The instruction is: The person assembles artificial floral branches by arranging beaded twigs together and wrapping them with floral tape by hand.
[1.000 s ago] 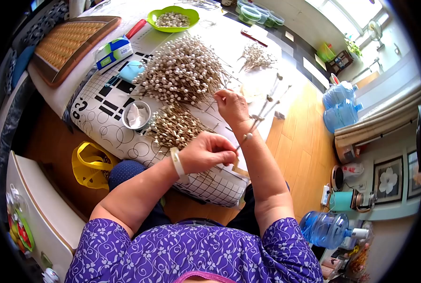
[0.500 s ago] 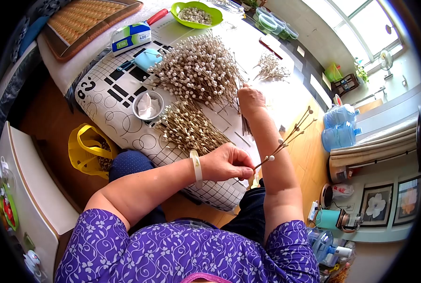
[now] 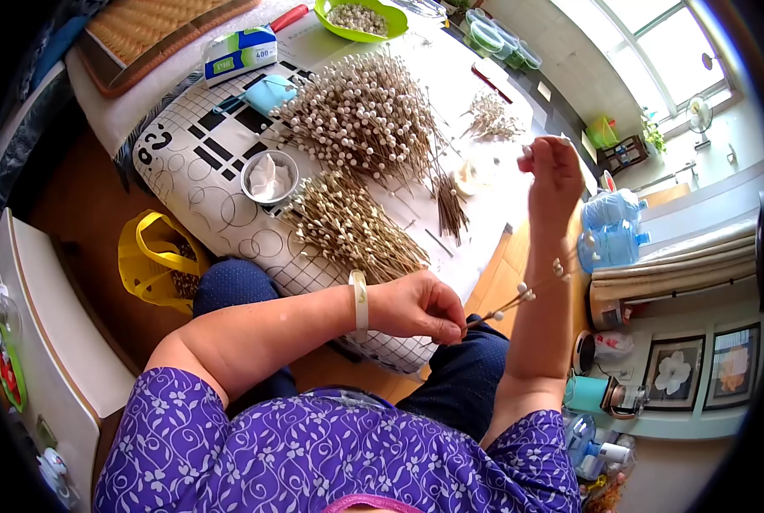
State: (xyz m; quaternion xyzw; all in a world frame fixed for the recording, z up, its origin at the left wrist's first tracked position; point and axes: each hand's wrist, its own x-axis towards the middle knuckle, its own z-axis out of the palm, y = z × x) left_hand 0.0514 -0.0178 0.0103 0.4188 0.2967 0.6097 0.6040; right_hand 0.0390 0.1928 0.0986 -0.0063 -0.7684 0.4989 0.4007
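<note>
My left hand (image 3: 420, 309), with a pale bangle on its wrist, pinches the lower end of a thin berry twig (image 3: 519, 297). The twig's white beads reach right across my right forearm and blur at the far end. Raised above the table's right edge is my right hand (image 3: 557, 184), its fingers curled together; a small whitish bit shows at the tips, too small to name. Near it lie a cream roll (image 3: 470, 178) and a bundle of bare brown stems (image 3: 450, 208). Two heaps, white-berried stems (image 3: 360, 115) and cream-budded stems (image 3: 356, 227), lie beyond my left hand.
On the table stand a small cup with white tissue (image 3: 269, 177), a blue pouch (image 3: 270, 94), a tissue pack (image 3: 240, 56) and a green bowl of beads (image 3: 360, 19). A smaller twig bunch (image 3: 491, 115) lies far right. A yellow bag (image 3: 155, 261) sits on the floor.
My right hand has left the brown stems and risen to the right, uncovering the cream roll. The twig in my left hand has tipped lower and to the right.
</note>
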